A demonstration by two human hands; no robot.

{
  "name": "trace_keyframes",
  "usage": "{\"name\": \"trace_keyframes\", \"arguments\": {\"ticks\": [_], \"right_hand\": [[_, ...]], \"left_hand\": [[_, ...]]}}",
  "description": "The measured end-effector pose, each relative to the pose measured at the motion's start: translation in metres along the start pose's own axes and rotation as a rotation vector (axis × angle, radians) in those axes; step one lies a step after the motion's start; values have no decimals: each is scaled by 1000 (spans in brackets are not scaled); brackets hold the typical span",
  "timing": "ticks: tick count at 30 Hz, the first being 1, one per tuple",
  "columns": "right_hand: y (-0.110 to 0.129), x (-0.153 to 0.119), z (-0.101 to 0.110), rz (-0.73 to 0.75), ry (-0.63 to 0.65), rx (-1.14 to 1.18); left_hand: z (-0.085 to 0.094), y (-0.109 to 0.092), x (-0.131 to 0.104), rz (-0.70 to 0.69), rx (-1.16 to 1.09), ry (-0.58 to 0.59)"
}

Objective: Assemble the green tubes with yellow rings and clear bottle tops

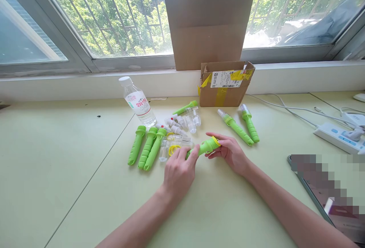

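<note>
My left hand [181,166] is closed round the lower part of a green plastic handle [204,148] with a threaded end, held tilted above the table. At that end sits a yellow ring [215,141], pinched by the fingers of my right hand [229,153]. Just left of the hands lie clear ribbed plastic caps [163,153] and another yellow ring [173,149]. White-tipped clear pieces [178,130] are heaped behind them. Three green handles [137,145] lie side by side farther left, and one more green handle [185,107] rests at the back.
Two green handles with clear tops [238,129] lie to the right. A water bottle [139,103] and an open cardboard box [222,95] stand at the back. A power strip [339,135] with cables and a dark-edged device [310,194], partly pixelated, are on the right.
</note>
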State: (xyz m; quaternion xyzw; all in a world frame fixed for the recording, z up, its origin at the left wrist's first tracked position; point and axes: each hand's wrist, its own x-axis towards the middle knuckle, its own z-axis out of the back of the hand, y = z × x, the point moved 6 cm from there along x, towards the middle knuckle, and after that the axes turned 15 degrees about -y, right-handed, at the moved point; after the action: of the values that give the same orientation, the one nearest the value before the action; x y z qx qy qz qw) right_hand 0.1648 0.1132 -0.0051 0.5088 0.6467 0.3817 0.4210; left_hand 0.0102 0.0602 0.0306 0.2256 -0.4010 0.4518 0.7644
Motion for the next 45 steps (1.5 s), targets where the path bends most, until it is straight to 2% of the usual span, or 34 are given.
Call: {"name": "trace_keyframes", "arguments": {"ticks": [16,24,39,45], "right_hand": [[0,0,0,11,23,-3],[-1,0,2,-11,13,-15],[-1,0,3,-15,-16,-46],[0,0,2,-21,-22,-23]], "left_hand": [[-6,7,-4,143,-185,86],[-10,12,-6,249,-289,172],[-16,20,-5,525,-521,348],[-19,22,-7,608,-593,381]]}}
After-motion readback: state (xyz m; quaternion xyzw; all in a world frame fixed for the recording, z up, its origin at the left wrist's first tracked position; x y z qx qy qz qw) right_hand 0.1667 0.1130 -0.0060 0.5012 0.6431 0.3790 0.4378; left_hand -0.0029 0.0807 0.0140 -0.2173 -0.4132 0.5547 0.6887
